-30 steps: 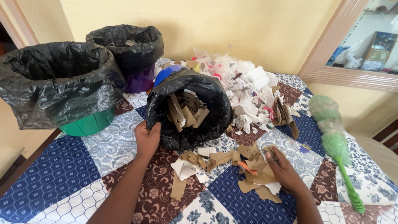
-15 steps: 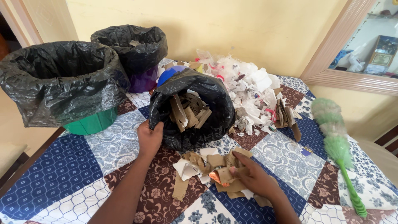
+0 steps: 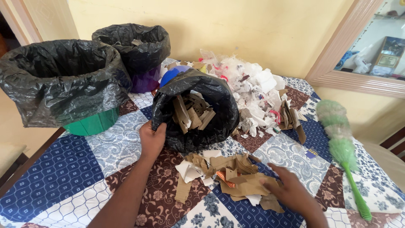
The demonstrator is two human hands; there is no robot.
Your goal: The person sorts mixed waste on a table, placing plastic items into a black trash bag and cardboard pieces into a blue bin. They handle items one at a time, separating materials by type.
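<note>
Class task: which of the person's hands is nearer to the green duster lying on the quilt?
Right. The right hand rests on cardboard scraps, left of the green duster. The left hand is farther left, gripping the black bag.

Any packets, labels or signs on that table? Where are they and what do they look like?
Small label: on the quilt right of the cardboard scraps, a blue tag with a yellow patch.
Orange wrapper scrap: among the brown cardboard pieces by the right hand, crumpled, orange and white.
No signs or screens.

Blue bin (image 3: 171,75) mostly hidden behind black bag (image 3: 219,109); framed picture (image 3: 390,50) blurred; both forearms cut by bottom edge.
</note>
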